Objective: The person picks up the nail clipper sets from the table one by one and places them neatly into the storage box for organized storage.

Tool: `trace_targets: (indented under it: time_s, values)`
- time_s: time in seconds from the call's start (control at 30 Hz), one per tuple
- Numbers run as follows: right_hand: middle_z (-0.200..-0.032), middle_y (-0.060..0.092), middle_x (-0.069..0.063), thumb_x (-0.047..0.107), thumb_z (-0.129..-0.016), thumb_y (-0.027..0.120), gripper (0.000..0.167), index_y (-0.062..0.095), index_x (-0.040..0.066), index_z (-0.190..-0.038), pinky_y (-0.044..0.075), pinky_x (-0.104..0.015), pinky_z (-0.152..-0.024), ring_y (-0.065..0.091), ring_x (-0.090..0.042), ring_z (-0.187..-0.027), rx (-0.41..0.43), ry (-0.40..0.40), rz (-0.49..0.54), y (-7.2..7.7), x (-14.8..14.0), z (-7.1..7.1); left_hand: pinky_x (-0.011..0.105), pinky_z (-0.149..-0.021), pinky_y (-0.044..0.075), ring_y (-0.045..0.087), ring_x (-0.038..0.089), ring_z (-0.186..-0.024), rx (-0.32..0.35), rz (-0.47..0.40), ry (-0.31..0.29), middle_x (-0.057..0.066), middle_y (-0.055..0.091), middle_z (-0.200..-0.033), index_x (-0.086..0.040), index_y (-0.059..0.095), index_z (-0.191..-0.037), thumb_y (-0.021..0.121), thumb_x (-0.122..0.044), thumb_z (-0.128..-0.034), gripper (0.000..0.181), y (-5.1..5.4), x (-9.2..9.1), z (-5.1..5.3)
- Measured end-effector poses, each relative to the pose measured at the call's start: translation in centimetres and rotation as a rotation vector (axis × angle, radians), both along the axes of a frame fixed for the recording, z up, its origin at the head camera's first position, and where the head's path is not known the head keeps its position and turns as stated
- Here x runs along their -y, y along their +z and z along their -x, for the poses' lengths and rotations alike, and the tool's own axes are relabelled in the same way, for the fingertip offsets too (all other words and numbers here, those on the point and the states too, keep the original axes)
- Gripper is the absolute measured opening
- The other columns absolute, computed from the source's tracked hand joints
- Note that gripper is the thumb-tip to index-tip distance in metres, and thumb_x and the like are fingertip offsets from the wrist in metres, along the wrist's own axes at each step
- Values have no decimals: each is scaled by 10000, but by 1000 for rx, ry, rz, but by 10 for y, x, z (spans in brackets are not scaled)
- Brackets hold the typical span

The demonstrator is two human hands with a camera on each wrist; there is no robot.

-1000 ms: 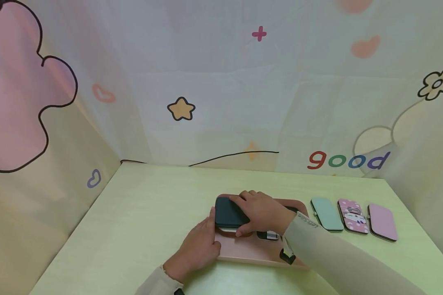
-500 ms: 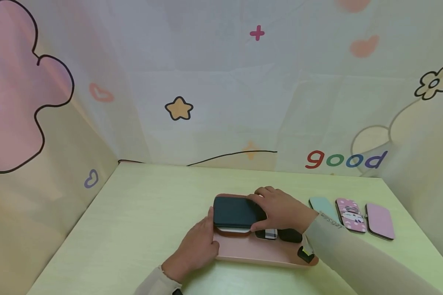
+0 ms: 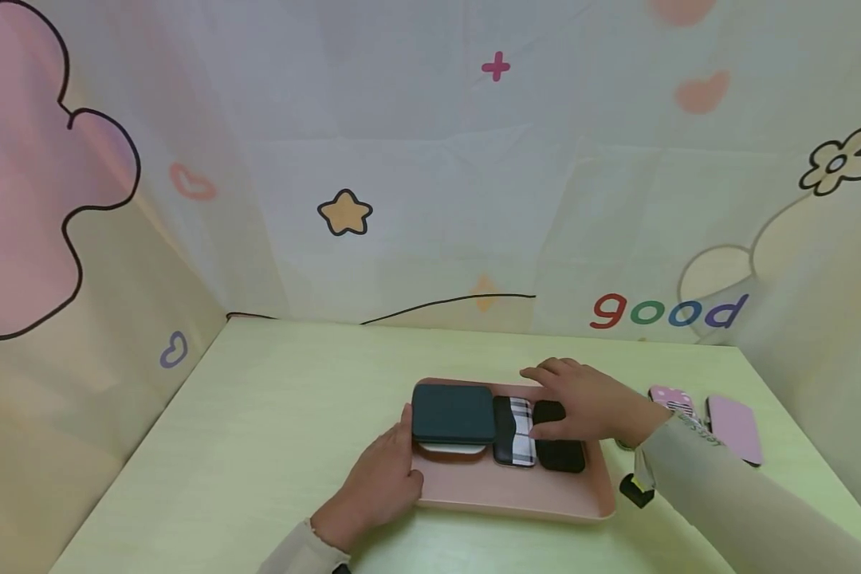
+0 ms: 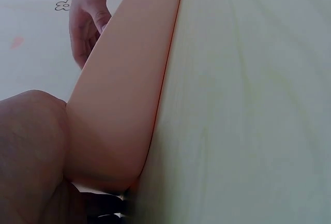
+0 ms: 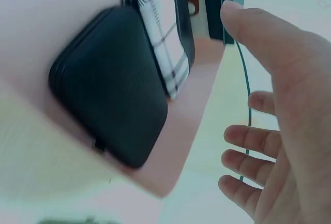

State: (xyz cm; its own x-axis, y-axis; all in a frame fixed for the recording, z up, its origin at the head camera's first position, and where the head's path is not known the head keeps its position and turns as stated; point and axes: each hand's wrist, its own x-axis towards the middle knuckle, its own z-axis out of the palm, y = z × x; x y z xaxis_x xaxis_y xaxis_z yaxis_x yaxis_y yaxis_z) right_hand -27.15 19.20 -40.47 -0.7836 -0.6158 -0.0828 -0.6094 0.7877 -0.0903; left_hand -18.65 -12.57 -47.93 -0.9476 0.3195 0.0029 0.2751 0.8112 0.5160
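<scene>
My left hand (image 3: 380, 478) holds the left end of a pink tray (image 3: 509, 496), its thumb at the front corner and fingers along the side wall. A dark teal case (image 3: 454, 413) lies at the tray's left, on top of a white and brown item (image 3: 452, 451) that it mostly covers. Beside it sit a black-and-white plaid case (image 3: 520, 430) and a black zipped case (image 5: 114, 84). Over the tray's back right part, my right hand (image 3: 591, 399) is spread, with nothing held; in the right wrist view its fingers are apart from the cases.
Right of the tray, a pink patterned case (image 3: 670, 396) and a plain pink case (image 3: 735, 430) lie on the pale table (image 3: 294, 399). My right arm partly hides them and almost fully covers a mint case. A printed curtain (image 3: 430, 199) stands behind.
My right hand has let go of the dark teal case and moved right, uncovering the plaid and black cases. The teal case stays at the tray's left. My left hand keeps its place.
</scene>
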Motion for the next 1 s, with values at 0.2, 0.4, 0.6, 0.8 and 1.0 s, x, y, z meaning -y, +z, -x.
trace_targets:
  time_s: [0.2,0.4,0.6,0.8,1.0]
  values:
    - [-1408,530,-130,574,-859,696,789,480,136,-1478,428,-581,-1059,508,-366,-1281,-19,-102,-12,3,-25,2,513,-1174,313,345,365,-1466,11,19,5,216,336,-1587,51,58,-1584,472,-186,-919,818,-2,2,0]
    - [-1445,511,-161,613,-904,612,773,456,146,-1499,411,-630,-1051,489,-409,-1312,-10,-197,28,4,-53,4,515,-1171,317,354,370,-1461,6,11,9,222,345,-1581,57,75,-1581,486,-186,-915,819,-2,2,0]
    - [-1458,494,-220,592,-900,626,798,427,123,-1513,414,-657,-1029,475,-454,-1320,12,-247,19,2,-77,7,516,-1171,317,356,371,-1459,-1,10,10,221,347,-1581,58,76,-1581,485,-181,-914,818,-3,2,0]
    - [-1418,508,-243,635,-871,643,853,445,82,-1490,432,-656,-1000,502,-464,-1275,55,-274,10,-5,-98,10,521,-1180,297,330,372,-1472,18,0,1,215,326,-1593,44,53,-1586,476,-177,-928,813,-2,1,1]
    - [-1452,450,-292,721,-691,760,1079,424,90,-1499,411,-703,-980,462,-509,-1289,136,-324,2,-18,-108,10,522,-1184,289,320,369,-1478,29,-8,-1,217,324,-1593,37,45,-1589,474,-177,-930,815,-3,0,1]
